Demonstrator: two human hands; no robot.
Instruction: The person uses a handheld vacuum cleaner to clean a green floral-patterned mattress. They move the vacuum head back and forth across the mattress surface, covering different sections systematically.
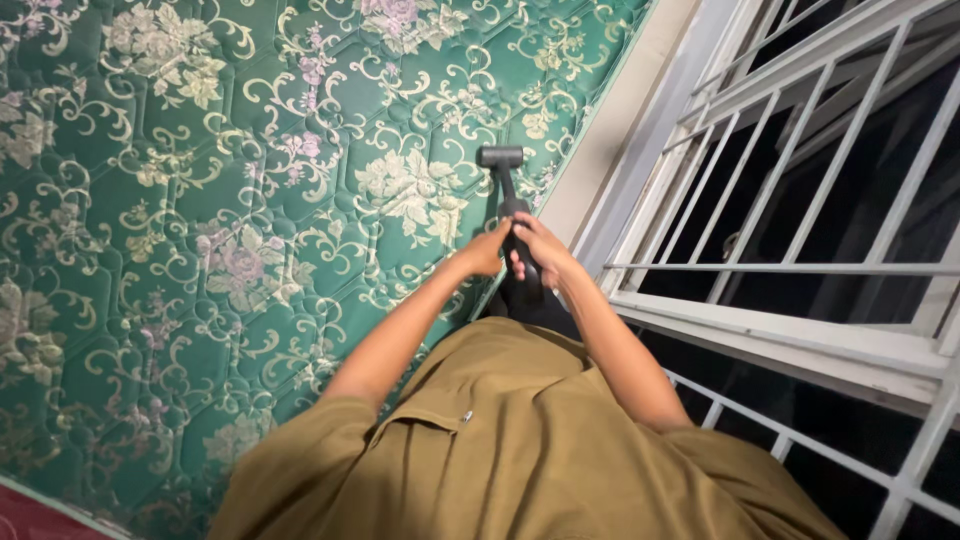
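Mattress [200, 200]: green quilted cover, cream scrollwork, pale floral clusters with mauve blooms. Vacuum [510, 215]: dark grey/black. Shirt [520, 440]: plain olive-tan. Window bars [800, 270]: white, dark behind. Wall strip [620, 130]: off-white. Bottom-left corner: dark red patch.

Both hands, left hand [487, 252] and right hand [540, 252], grip a dark handheld vacuum [511, 207], nozzle on green floral mattress [200, 220]; white window grille [820, 200] at right.

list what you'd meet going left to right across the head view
green floral quilted mattress → left hand → dark handheld vacuum → right hand → white wall strip → white window frame with bars
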